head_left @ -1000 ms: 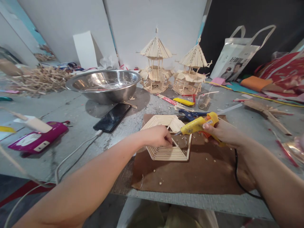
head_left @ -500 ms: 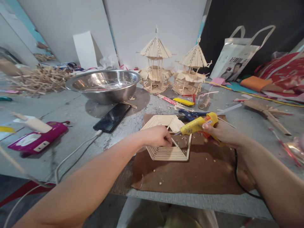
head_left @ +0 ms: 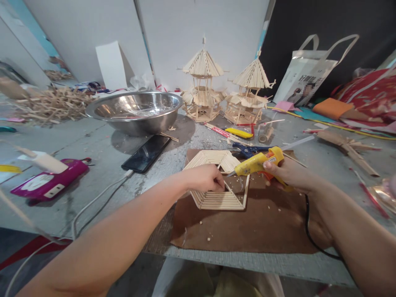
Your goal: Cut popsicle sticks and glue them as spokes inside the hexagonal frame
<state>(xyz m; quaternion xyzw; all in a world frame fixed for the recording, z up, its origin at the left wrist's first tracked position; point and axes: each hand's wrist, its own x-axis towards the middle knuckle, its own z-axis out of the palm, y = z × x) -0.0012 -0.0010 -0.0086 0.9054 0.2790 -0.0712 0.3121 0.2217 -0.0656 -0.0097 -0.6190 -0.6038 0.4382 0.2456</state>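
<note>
A hexagonal frame of thin wooden sticks [head_left: 216,197] lies on a brown mat [head_left: 247,222] at the table's near edge. My left hand [head_left: 206,177] rests on the frame's left side, its fingers pinched on a stick inside the frame. My right hand [head_left: 289,173] grips a yellow glue gun [head_left: 256,162]. The gun's nozzle points left, close to the left fingertips over the frame's middle. A black cord runs from the gun down past my right wrist.
A steel bowl [head_left: 136,110], a black phone [head_left: 146,153] and a pink device [head_left: 49,181] sit to the left. Two stick pagodas [head_left: 202,82] stand at the back. Blue scissors [head_left: 247,148], a yellow cutter [head_left: 239,133], loose sticks and a tote bag [head_left: 309,74] lie around.
Almost nothing: both hands hold their places, and the glue gun's nozzle stays by the left fingertips.
</note>
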